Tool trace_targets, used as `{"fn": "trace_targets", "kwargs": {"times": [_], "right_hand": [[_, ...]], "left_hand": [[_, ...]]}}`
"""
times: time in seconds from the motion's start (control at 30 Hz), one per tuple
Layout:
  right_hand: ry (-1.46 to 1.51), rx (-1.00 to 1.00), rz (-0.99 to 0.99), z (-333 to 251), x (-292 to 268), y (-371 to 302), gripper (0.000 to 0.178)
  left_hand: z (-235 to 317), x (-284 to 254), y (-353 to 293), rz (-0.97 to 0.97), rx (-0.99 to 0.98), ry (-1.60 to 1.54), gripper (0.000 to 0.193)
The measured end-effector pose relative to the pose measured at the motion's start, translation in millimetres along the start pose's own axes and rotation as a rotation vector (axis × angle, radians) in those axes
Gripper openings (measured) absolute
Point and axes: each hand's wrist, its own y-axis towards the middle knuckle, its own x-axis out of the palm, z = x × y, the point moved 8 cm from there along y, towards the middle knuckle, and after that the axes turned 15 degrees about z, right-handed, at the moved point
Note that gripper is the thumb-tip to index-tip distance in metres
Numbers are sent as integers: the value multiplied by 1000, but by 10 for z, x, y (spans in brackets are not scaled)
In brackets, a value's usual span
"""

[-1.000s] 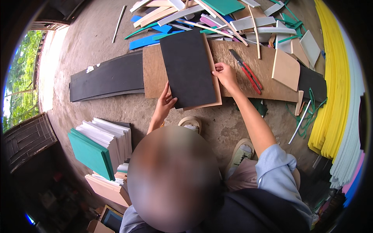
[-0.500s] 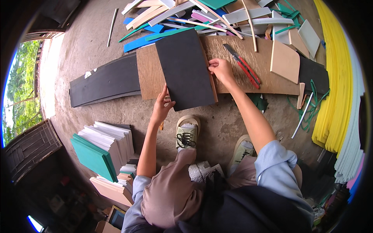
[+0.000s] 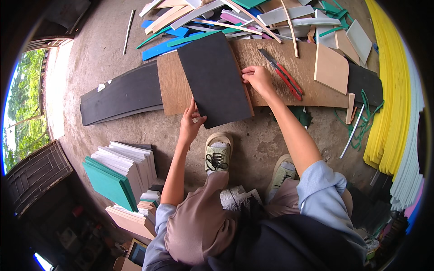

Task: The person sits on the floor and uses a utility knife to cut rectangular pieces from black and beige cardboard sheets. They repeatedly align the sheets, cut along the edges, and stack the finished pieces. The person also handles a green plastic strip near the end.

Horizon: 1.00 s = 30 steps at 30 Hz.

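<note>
A black rectangular foam-like sheet (image 3: 214,81) lies slightly tilted over a brown wooden board (image 3: 174,83), with a narrow brown edge of another piece showing along its right side. At its lower left edge and corner, my left hand (image 3: 192,121) grips the sheet between thumb and fingers. My right hand (image 3: 257,79) is closed in a pinch at the sheet's right edge; its fingertips partly hide what they hold. Just right of that hand, a red and black utility knife (image 3: 288,79) rests on the long worn plywood board (image 3: 257,56), blade extended toward the upper left.
Coloured offcut strips (image 3: 217,20) are heaped beyond the board. White and teal sheets (image 3: 113,180) stand stacked at the lower left. Tall yellow sheets (image 3: 389,104) line the right side. A beige panel (image 3: 331,70) and tangled green strips (image 3: 361,122) lie at the board's right end.
The black sheet and both hands keep nearly the same places and grips. Only a slight shift of the whole view shows.
</note>
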Motion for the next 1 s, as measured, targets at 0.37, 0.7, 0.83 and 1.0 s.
{"fn": "trace_targets", "kwargs": {"times": [0.37, 0.7, 0.83, 1.0], "right_hand": [[0, -44, 54, 2, -16, 10, 15], [-12, -38, 23, -55, 13, -18, 16], [-34, -29, 4, -71, 20, -20, 17], [-37, -22, 4, 13, -31, 17, 17]], "left_hand": [[-21, 16, -106, 51, -38, -12, 78], [-8, -8, -144, 42, -76, -36, 78], [82, -23, -180, 55, -101, 25, 82], [956, 213, -203, 140, 549, 402, 94]]}}
